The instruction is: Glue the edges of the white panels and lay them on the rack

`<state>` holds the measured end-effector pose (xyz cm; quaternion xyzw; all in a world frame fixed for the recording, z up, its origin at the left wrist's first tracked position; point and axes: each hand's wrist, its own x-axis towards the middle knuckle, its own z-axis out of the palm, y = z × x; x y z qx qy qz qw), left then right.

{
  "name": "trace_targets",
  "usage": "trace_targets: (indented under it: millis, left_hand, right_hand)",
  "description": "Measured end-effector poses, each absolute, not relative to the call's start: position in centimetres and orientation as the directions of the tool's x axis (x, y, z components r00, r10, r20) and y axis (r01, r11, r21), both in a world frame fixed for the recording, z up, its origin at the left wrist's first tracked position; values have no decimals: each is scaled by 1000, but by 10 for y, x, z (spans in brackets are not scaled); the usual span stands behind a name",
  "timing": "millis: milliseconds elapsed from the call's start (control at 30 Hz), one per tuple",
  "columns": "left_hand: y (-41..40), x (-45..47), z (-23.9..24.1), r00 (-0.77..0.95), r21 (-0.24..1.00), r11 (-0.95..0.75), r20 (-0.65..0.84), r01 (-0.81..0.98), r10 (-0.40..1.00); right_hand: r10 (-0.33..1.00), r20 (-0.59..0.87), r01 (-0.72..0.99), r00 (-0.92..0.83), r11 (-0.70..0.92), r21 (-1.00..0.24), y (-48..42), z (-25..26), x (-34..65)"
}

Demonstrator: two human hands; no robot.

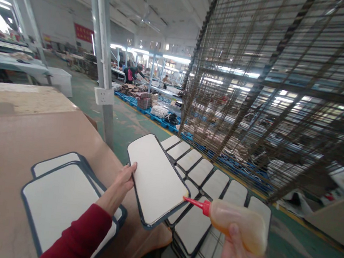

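My left hand grips the left edge of a white panel with a dark rim, its thumb on the white face. The panel is held up and tilted beyond the table's edge. In my right hand is a squeeze bottle with a red nozzle, part filled with amber liquid. The nozzle tip meets the panel's right corner, where a yellowish trace shows along the rim. Beneath my left forearm, several similar dark-rimmed panels lie overlapped on the table.
A brown-topped table spans the left side. Similar panels lie in rows on a wire rack below and right. A tall wire-grid frame leans at the right. Beyond the table stands a metal post with a socket box. A person bends over farther back.
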<state>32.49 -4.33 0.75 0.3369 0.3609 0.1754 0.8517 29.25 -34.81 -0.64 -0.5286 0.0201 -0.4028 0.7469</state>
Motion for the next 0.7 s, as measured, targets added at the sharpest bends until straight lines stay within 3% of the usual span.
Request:
trace_targets:
  millis: [267, 700]
  left_hand:
    - [-40, 325, 7, 662, 683, 728, -521, -55, 539]
    - [-35, 329, 5, 650, 678, 734, -536, -48, 538]
  right_hand:
    - [-585, 308, 544, 750, 281, -791, -345, -8, 288]
    - [-582, 203, 448, 788, 314, -837, -330, -18, 286]
